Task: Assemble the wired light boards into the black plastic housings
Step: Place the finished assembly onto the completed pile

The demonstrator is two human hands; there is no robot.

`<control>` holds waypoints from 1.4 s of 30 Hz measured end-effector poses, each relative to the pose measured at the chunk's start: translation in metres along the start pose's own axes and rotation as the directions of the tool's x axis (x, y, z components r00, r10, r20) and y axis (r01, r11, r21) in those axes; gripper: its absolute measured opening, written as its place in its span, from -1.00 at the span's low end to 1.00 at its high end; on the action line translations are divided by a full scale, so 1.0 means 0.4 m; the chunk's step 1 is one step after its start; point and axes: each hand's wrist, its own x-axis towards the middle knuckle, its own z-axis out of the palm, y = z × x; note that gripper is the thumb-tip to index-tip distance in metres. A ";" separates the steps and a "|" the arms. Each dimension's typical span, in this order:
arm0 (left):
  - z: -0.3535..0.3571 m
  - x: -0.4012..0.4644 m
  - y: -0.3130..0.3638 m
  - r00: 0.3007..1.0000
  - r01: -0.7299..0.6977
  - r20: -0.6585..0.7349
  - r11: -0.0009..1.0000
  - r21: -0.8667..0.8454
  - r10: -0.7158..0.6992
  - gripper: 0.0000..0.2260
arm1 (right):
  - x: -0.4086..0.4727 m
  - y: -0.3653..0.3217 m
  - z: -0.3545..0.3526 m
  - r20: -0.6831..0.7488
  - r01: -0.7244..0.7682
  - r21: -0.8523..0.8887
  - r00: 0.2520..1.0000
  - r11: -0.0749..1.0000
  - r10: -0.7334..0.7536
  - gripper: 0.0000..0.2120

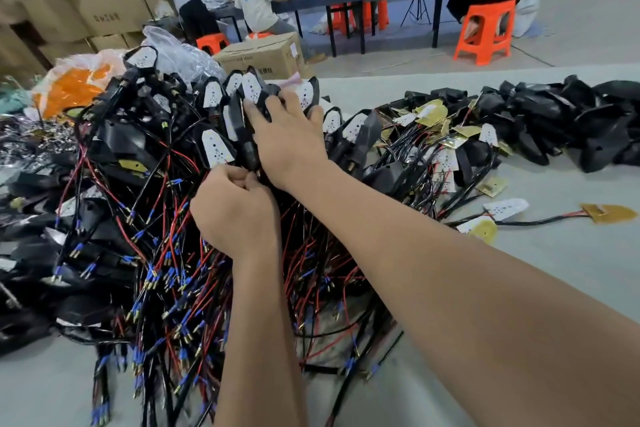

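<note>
A view looking down from the wearer's head over two bare forearms reaching into a large heap of assembled housings (pixel 145 135), black plastic shells with white light boards seated in them and red and black wires (pixel 166 288) trailing toward the viewer, tipped with blue sleeves. The heap lies on a pale grey surface (pixel 554 253). The right hand (pixel 291 139) lies across the top of the heap, its fingers (pixel 254 114) spread fairly wide and nearly straight, pressing on a housing with a white board (pixel 251 87). The left hand (pixel 235 215) sits just below it, its fingers curled tight, pinching something small among the wires; what exactly it holds cannot be told. To the right, loose wired boards (pixel 446 135), white and yellow, lie scattered, and beyond them a pile of empty black housings (pixel 561 118). In the background, people sit on orange stools (pixel 485 31) at a long dark table, beside stacked cardboard boxes (pixel 104 3).
</note>
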 end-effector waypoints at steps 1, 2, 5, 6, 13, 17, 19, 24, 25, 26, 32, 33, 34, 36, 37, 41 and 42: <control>0.001 0.004 0.002 1.000 -0.003 0.003 1.000 0.002 0.003 -0.96 | 0.003 0.000 -0.008 0.021 0.011 0.020 1.000 1.000 -0.011 -0.31; 0.003 0.004 0.003 1.000 -0.011 0.007 1.000 0.013 0.011 -0.92 | 0.000 0.003 -0.017 0.024 0.023 0.049 0.999 0.999 -0.024 -0.29; 0.004 -0.020 0.022 0.998 -0.050 -0.029 0.993 0.105 0.053 -0.81 | -0.038 0.026 -0.036 -0.124 0.085 0.190 0.990 0.978 -0.062 -0.37; 0.006 -0.034 0.035 0.995 -0.064 -0.062 0.991 0.118 0.072 -0.79 | -0.059 0.042 -0.042 -0.204 0.117 0.270 0.977 0.956 -0.062 -0.44; 0.078 -0.179 0.156 0.916 -0.371 0.054 0.889 -0.267 0.398 -0.91 | -0.253 0.251 -0.044 -0.413 -0.227 0.600 0.733 0.767 0.540 -0.85; 0.158 -0.226 0.169 0.718 -0.447 0.525 0.881 -0.154 0.456 -0.88 | -0.313 0.367 -0.006 -0.090 -0.620 0.495 0.660 0.608 0.746 -0.82; 0.185 -0.242 0.162 0.720 -0.459 0.565 0.887 -0.045 0.402 -0.80 | -0.326 0.389 0.016 0.088 -0.701 0.428 0.660 0.570 0.746 -0.66; 0.211 -0.247 0.145 0.810 -0.433 0.434 0.901 -0.012 0.395 -0.68 | -0.317 0.402 0.041 0.207 -0.723 0.417 0.665 0.550 0.717 -0.51; 0.215 -0.245 0.141 0.819 -0.437 0.412 0.899 -0.003 0.399 -0.69 | -0.318 0.404 0.041 0.201 -0.716 0.428 0.671 0.552 0.714 -0.53; 0.219 -0.240 0.138 0.827 -0.437 0.396 0.899 0.004 0.400 -0.70 | -0.324 0.404 0.041 0.173 -0.699 0.453 0.678 0.554 0.714 -0.57; 0.247 -0.229 0.161 0.861 -0.394 0.372 0.917 0.060 0.346 -0.73 | -0.404 0.431 0.034 -0.127 -0.696 0.487 0.541 0.527 0.831 -0.70; 0.250 -0.234 0.167 0.857 -0.393 0.391 0.917 0.073 0.336 -0.72 | -0.405 0.439 0.032 -0.104 -0.708 0.477 0.542 0.520 0.834 -0.63; 0.251 -0.241 0.172 0.853 -0.389 0.408 0.918 0.081 0.325 -0.72 | -0.402 0.445 0.030 -0.077 -0.717 0.474 0.545 0.511 0.835 -0.59; 0.250 -0.255 0.183 0.844 -0.377 0.433 0.924 0.058 0.317 -0.75 | -0.395 0.458 0.027 -0.028 -0.732 0.478 0.539 0.485 0.842 -0.62; 0.249 -0.264 0.189 0.836 -0.372 0.443 0.928 0.020 0.325 -0.77 | -0.395 0.467 0.023 -0.005 -0.740 0.484 0.530 0.466 0.848 -0.66; 0.239 -0.304 0.210 0.725 -0.336 0.566 0.919 -0.205 0.392 -0.87 | -0.401 0.521 -0.003 0.172 -0.703 0.685 0.411 0.191 0.895 -0.68; 0.238 -0.311 0.211 0.680 -0.331 0.614 0.915 -0.231 0.401 -0.88 | -0.406 0.532 -0.012 0.225 -0.668 0.737 0.381 0.099 0.897 -0.65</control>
